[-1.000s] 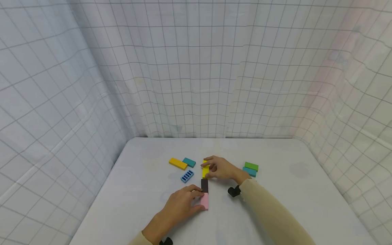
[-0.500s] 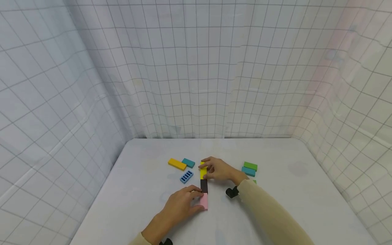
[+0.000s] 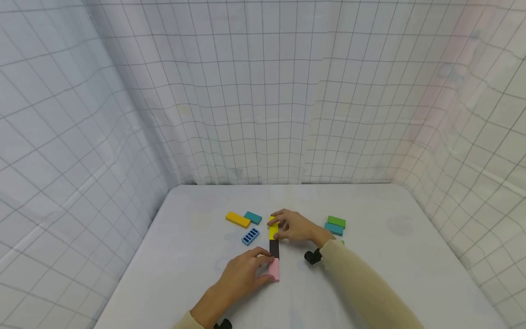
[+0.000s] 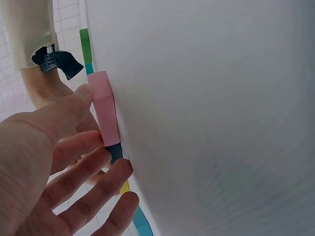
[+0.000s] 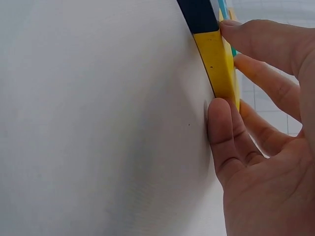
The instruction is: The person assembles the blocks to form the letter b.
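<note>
A pink block [image 3: 275, 271], a black block [image 3: 274, 248] and a yellow block [image 3: 274, 231] lie end to end in a straight row on the white table. My left hand [image 3: 244, 273] holds the pink block, with the thumb by its near end and a finger by its seam with the black one. At the row's far end my right hand [image 3: 297, 227] grips the yellow block. In the right wrist view its thumb is near the black seam, and other fingers bend round the far end of the yellow block [image 5: 215, 61].
Left of the row are an orange-yellow block [image 3: 238, 220], a teal block [image 3: 253, 217] and a slotted blue block [image 3: 250, 236]. To the right lie a green block [image 3: 337, 222] and another teal block [image 3: 334, 230]. A further green piece [image 3: 343, 242] is mostly behind the right sleeve. Gridded curtains [image 3: 255, 91] surround the table.
The right hand has shifted the yellow block slightly left, so it lines up with the black one. The left hand stays put. A green piece now shows beside the right sleeve.
</note>
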Available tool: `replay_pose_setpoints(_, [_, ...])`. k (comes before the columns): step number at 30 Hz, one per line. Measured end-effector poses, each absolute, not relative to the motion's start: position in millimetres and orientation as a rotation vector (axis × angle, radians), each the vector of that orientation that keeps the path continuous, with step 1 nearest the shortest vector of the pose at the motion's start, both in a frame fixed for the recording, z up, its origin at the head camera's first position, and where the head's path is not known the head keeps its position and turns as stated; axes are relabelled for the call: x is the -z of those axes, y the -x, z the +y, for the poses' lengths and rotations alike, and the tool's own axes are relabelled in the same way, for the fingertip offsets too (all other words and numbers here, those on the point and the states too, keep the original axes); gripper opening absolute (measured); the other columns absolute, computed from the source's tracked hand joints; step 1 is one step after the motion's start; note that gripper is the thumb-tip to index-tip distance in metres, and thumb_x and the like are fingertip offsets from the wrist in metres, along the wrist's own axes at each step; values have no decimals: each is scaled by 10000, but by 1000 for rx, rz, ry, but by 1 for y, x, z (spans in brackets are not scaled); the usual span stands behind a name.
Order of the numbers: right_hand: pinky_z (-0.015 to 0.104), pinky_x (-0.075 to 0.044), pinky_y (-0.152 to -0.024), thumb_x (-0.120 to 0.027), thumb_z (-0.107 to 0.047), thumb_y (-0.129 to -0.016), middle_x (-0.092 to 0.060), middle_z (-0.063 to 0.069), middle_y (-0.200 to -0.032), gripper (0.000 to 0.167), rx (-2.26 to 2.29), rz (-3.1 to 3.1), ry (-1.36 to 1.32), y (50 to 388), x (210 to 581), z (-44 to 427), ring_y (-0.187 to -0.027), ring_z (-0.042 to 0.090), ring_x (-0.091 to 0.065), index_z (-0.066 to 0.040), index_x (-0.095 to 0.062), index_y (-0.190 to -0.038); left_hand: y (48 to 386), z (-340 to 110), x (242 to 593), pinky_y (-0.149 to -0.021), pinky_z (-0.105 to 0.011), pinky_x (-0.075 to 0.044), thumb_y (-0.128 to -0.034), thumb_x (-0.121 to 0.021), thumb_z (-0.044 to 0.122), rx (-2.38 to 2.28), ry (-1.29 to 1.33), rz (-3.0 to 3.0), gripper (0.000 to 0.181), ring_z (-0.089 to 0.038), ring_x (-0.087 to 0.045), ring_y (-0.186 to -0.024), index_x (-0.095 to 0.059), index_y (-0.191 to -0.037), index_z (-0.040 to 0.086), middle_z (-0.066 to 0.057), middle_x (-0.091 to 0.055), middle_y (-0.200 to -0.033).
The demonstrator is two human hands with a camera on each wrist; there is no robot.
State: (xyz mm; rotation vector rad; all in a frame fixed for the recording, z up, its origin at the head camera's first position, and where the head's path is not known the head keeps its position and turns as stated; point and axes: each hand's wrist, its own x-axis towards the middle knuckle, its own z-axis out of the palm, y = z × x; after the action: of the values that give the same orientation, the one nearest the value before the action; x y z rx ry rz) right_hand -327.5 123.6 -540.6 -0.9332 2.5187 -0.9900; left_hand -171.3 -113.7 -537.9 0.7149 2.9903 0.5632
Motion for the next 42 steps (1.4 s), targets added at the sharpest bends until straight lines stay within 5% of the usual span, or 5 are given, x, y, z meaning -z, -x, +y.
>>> replay_pose_setpoints(7, [384, -645, -1099, -870, -243, -1069, -599, 66, -1748, 380, 1000, 2521, 920, 326, 543, 123, -1284, 198, -685, -231, -826, -1447, 172, -115, 536, -986, -435, -721, -979, -952, 491, -502, -751, 3001, 483, -193, -792, -1250, -871, -1386, 242, 43, -779, -1457])
replay_pose_setpoints(15, [403, -658, -1076, -883, -243, -1060, -606, 95, -1732, 386, 993, 2529, 950, 324, 541, 127, -1261, 199, -693, -204, -826, -1440, 171, -113, 536, -1165, -530, -663, -1000, -935, 480, -511, -723, 2957, 541, -253, -749, -1430, -831, -1456, 209, 36, -789, -1543])
replay_pose_setpoints(25, [312, -633, -1038, -874, -235, -1069, -596, 110, -1744, 386, 978, 2518, 969, 317, 538, 125, -1248, 196, -682, -191, -822, -1449, 167, -115, 534, -1121, -518, -686, -978, -953, 492, -498, -737, 2970, 498, -237, -762, -1397, -863, -1402, 247, 61, -794, -1517])
replay_pose_setpoints(36, [313, -639, -1037, -877, -253, -1070, -597, 90, -1750, 379, 932, 2533, 979, 319, 539, 124, -1269, 215, -701, -213, -822, -1442, 166, -116, 536, -1139, -537, -677, -975, -952, 499, -539, -717, 2952, 500, -243, -748, -1412, -862, -1402, 254, 51, -788, -1524])
replay_pose_setpoints(42, [417, -641, -1085, -861, -280, -1078, -586, 138, -1739, 414, 920, 2585, 1001, 322, 535, 124, -1223, 199, -722, -189, -799, -1477, 165, -115, 537, -1147, -540, -673, -978, -948, 505, -551, -711, 2948, 497, -239, -747, -1415, -858, -1406, 271, 60, -786, -1528])
